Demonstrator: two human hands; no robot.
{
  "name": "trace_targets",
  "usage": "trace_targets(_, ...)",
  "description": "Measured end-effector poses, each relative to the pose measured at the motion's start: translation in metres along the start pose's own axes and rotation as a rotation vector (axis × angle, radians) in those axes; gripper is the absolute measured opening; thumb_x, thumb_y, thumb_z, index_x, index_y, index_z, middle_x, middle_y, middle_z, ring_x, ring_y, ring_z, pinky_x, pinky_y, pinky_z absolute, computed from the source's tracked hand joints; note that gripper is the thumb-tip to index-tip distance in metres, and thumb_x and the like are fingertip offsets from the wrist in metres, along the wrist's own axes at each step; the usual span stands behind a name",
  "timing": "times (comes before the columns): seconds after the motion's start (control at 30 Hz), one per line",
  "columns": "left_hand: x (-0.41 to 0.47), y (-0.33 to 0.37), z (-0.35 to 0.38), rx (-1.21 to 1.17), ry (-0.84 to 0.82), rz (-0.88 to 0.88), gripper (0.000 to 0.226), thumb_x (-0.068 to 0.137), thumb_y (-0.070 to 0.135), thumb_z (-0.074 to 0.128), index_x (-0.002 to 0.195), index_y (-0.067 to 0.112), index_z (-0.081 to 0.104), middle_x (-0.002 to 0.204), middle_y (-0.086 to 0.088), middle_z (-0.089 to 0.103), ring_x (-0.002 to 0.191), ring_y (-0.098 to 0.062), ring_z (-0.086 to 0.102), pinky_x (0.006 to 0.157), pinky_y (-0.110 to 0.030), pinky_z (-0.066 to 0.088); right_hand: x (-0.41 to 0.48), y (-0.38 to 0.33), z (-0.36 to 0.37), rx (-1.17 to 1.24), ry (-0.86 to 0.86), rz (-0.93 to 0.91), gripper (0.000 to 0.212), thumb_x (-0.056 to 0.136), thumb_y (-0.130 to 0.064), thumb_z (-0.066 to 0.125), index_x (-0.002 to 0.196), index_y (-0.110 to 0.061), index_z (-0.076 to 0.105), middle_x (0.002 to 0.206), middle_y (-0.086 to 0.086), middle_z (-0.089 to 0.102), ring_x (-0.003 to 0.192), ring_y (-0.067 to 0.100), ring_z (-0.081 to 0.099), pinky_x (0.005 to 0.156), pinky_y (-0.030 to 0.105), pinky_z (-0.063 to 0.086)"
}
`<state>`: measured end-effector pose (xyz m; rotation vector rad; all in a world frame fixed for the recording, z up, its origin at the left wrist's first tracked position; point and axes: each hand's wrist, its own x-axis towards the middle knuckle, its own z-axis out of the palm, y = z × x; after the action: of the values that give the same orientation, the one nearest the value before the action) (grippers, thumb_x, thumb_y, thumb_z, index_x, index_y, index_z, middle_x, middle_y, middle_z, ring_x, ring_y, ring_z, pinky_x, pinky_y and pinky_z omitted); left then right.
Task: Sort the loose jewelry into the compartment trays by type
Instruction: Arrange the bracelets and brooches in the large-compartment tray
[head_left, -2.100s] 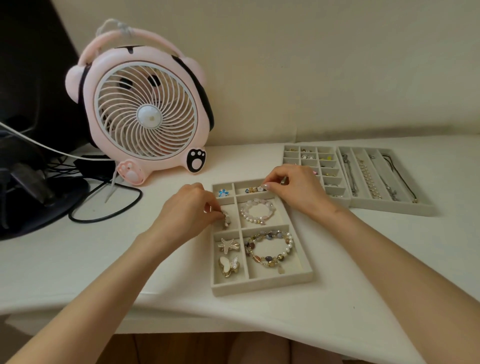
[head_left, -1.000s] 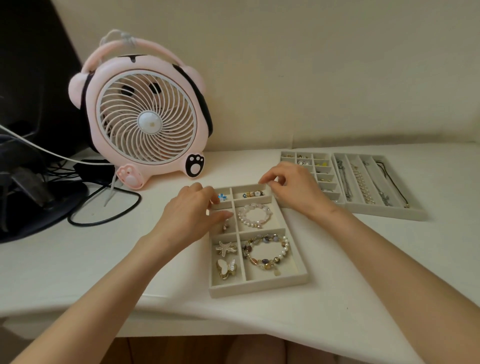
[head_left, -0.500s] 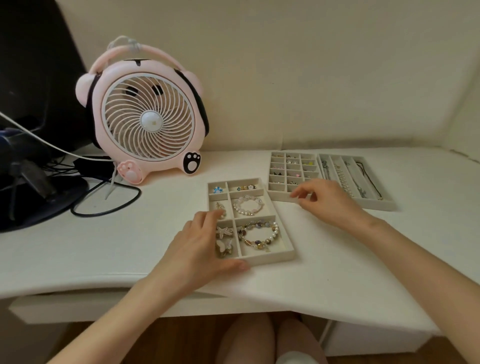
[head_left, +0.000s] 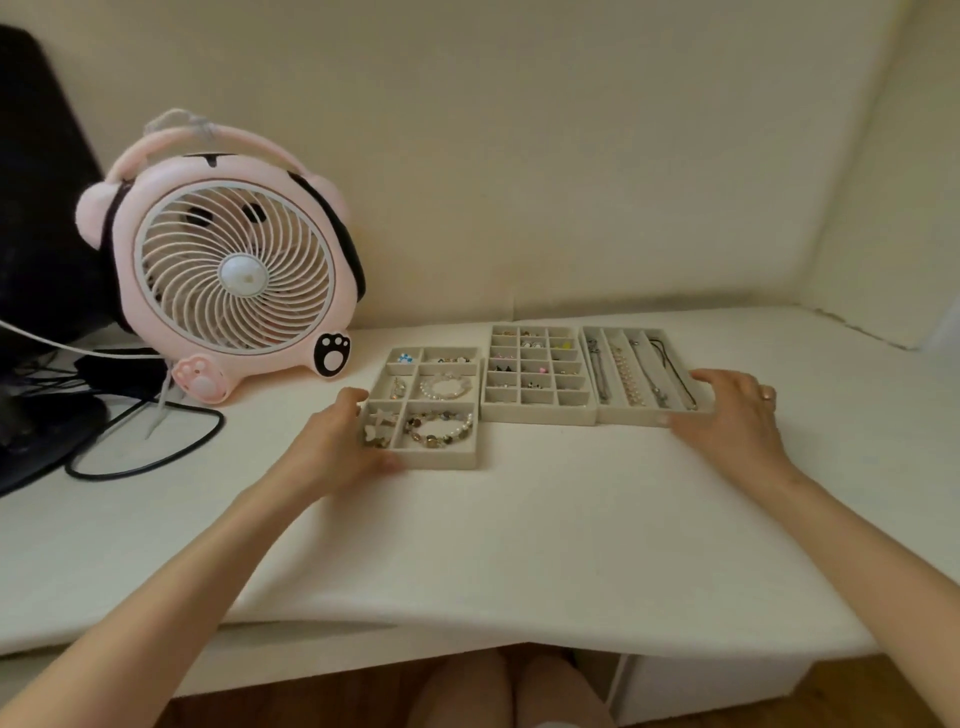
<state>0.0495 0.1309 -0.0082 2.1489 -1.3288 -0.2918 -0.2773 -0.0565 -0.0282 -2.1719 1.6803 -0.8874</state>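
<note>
Three beige compartment trays stand side by side on the white desk. The left tray (head_left: 431, 460) holds a pearl bracelet (head_left: 445, 387), a mixed-bead bracelet (head_left: 439, 428) and brooches (head_left: 382, 423). Small pieces fill the middle tray (head_left: 537, 417), a grid of small cells. Necklaces lie in the long slots of the right tray (head_left: 631, 419). My left hand (head_left: 332, 447) presses the left tray's near left corner, thumb on the front wall. My right hand (head_left: 727, 410) presses the right tray's near right corner with straight fingers.
A pink desk fan (head_left: 234, 275) stands at the back left, close to the left tray. A black cable (head_left: 156, 452) loops on the desk beside dark equipment (head_left: 31, 415). The desk's curved front edge (head_left: 467, 618) runs below my arms; a wall corner closes the right.
The left tray has slid back and right, up against the middle tray. My right hand moved from the middle tray's front to the necklace tray's right end. The view has pulled back.
</note>
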Motion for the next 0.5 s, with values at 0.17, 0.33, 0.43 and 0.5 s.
trace_targets(0.17, 0.033, 0.0, 0.003, 0.001, 0.008, 0.005, 0.072, 0.076, 0.017, 0.076, 0.135, 0.006, 0.037, 0.13, -0.015, 0.055, 0.117, -0.03, 0.052, 0.092, -0.032, 0.041, 0.007, 0.02, -0.008, 0.122, -0.139, 0.043, 0.064, 0.075, -0.03, 0.077, 0.131, -0.025, 0.048, 0.134, 0.011, 0.048, 0.128, 0.029, 0.039, 0.102, 0.04, 0.035)
trace_targets(0.33, 0.05, -0.002, 0.006, -0.028, 0.018, 0.049, 0.069, 0.075, 0.012, 0.077, 0.133, 0.005, 0.042, 0.13, -0.014, 0.054, 0.116, -0.028, 0.052, 0.085, -0.025, 0.038, 0.01, 0.019, -0.009, 0.252, -0.075, -0.019, 0.019, 0.077, -0.014, 0.073, 0.093, -0.022, 0.067, 0.103, 0.005, 0.061, 0.103, 0.022, 0.054, 0.077, 0.029, 0.036)
trace_targets(0.43, 0.056, -0.008, 0.01, -0.062, 0.055, 0.039, 0.061, 0.074, 0.014, 0.078, 0.126, 0.004, 0.046, 0.124, -0.014, 0.054, 0.108, -0.026, 0.051, 0.082, -0.027, 0.038, 0.01, 0.016, -0.008, 0.309, -0.03, -0.012, 0.011, 0.076, -0.01, 0.075, 0.083, -0.016, 0.068, 0.09, 0.002, 0.063, 0.092, 0.018, 0.056, 0.069, 0.026, 0.038)
trace_targets(0.5, 0.059, -0.011, 0.013, -0.06, 0.106, 0.027, 0.052, 0.074, 0.018, 0.079, 0.114, 0.005, 0.049, 0.112, -0.011, 0.054, 0.098, -0.023, 0.048, 0.076, -0.027, 0.036, 0.009, 0.017, -0.008, 0.313, -0.015, -0.001, 0.01, 0.076, -0.01, 0.076, 0.081, -0.012, 0.067, 0.084, 0.001, 0.063, 0.087, 0.016, 0.057, 0.066, 0.023, 0.039)
